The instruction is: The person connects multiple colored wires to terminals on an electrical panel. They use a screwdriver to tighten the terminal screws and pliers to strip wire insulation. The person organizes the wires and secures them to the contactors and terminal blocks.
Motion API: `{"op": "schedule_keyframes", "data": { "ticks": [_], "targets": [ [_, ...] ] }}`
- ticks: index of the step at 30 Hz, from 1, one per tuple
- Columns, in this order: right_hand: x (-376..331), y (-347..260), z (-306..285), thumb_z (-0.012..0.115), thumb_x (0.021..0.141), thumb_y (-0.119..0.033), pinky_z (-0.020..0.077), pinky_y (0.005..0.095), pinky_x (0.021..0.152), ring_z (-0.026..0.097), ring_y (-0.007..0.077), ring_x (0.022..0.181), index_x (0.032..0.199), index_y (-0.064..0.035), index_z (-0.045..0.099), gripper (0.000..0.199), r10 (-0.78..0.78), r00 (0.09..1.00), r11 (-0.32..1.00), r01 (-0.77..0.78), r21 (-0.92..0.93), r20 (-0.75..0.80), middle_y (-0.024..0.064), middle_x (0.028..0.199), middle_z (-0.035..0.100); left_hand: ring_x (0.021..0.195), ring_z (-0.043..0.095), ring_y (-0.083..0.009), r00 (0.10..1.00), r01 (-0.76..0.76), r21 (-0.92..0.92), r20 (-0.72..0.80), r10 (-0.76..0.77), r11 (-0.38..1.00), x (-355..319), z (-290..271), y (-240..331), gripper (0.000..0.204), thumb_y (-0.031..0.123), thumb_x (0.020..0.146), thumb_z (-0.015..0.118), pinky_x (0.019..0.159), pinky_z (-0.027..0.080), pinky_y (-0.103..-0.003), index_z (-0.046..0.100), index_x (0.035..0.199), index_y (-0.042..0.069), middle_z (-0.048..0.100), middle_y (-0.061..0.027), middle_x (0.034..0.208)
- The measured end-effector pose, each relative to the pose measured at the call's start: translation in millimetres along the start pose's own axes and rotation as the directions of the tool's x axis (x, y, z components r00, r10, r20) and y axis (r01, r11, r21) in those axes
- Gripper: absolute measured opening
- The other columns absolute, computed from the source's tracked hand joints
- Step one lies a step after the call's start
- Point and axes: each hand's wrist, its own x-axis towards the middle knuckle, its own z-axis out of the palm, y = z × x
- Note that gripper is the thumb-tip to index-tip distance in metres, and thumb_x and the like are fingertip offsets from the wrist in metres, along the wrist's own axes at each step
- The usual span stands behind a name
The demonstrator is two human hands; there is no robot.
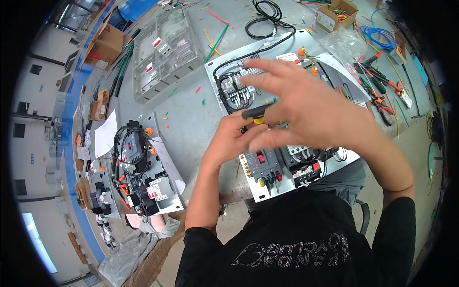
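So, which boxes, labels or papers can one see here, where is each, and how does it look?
Cardboard box: far left, brown, open, with a red label.
Small carton: far right, open, wires inside.
White paper sheet: left, by the second wired panel.
Red-and-white label: far edge of the grey panel under the hands.

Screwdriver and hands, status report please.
Left hand gripping black-and-yellow screwdriver. Right hand open, fingers spread above it. Grey circuit breaker on panel below, partly covered by both hands.
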Motion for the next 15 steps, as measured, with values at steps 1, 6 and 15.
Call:
{"op": "schedule_keyframes", "data": {
  "ticks": [1,6,15],
  "targets": [
    [2,7,0,0.077,0.093,-0.054,0.0459,0.0522,0.115,0.053,0.0407,0.144,0.089,-0.0003,0.085,0.054,0.03,0.999,0.999,-0.031,-0.044,-0.014,0.0216,0.13,0.072,0.102,0.073,-0.0232,0.999,-0.024,-0.042,-0.032,0.022,0.999,-2,1,0,0.02,0.01,0.096,0.078,0.085,0.057,-0.034,0.079,0.116,0.004,0.078,-0.012,0.109],
    [24,14,8,0.08,0.093,-0.049,0.0447,0.0535,0.118,0.048,0.0432,0.151,0.099,-0.0031,0.084,0.047,0.1,0.995,0.992,-0.102,0.077,0.027,0.0229,0.145,0.066,0.108,0.075,-0.024,0.996,-0.038,-0.065,-0.08,0.033,0.997,-6,-1,-2,0.022,0.009,0.097,0.077,0.089,0.059,-0.038,0.078,0.118,0.002,0.079,-0.0135,0.116],
    [12,-18,8,0.089,0.084,-0.047,0.0466,0.0547,0.114,0.05,0.0452,0.147,0.099,-0.0039,0.082,0.046,-0.056,0.998,0.968,0.064,0.244,-0.037,0.0192,0.14,0.066,0.083,0.069,-0.0195,0.972,0.107,-0.29,-0.17,-0.162,0.951,-4,12,-11,0.018,0.007,0.082,0.08,0.069,0.054,-0.033,0.077,0.1,0.005,0.07,-0.0047,0.09]
  ]
}}
